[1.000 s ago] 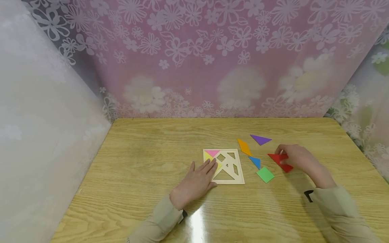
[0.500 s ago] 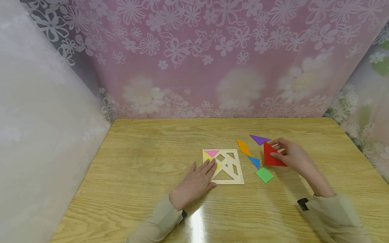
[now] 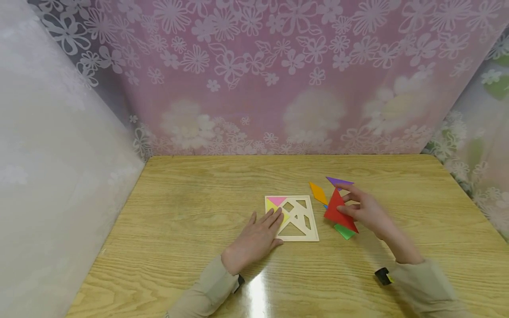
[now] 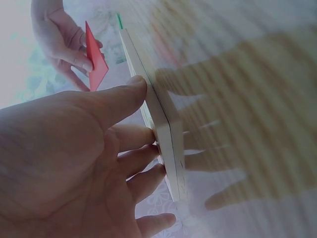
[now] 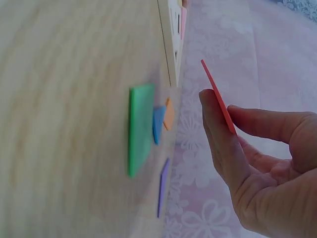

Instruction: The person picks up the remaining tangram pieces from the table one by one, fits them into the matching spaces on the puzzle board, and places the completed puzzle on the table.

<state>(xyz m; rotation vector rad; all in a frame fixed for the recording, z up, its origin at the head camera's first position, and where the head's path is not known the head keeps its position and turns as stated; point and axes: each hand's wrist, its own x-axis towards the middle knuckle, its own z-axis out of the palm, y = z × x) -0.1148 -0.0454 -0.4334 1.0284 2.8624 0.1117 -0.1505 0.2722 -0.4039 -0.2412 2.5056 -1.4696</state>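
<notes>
My left hand (image 3: 254, 240) lies with straight fingers over the left side of a pale wooden tangram board (image 3: 313, 229). Its fingertips rest on a yellow triangle (image 3: 271, 205) in the board, beside a pink triangle (image 3: 277, 200); the thumb is at the board's near edge. In my right hand (image 3: 370, 215) a large red triangle (image 3: 338, 215) is pinched between thumb and fingers, tilted and raised over the table. Below it, a green square (image 3: 344, 232) is partly covered. A blue triangle (image 5: 158, 124), mostly hidden in the head view, shows in the right wrist view.
An orange parallelogram (image 3: 318, 193) lies just right of the board, with a purple triangle (image 3: 336, 181) farther back. Several cut-out slots show in the board. Everything is on a wood-grain table (image 3: 191, 194), with a floral curtain (image 3: 246, 79) behind its far edge.
My right hand has lifted the red triangle off the table and carried it left, over the green and blue pieces. The left hand has stayed on the board.
</notes>
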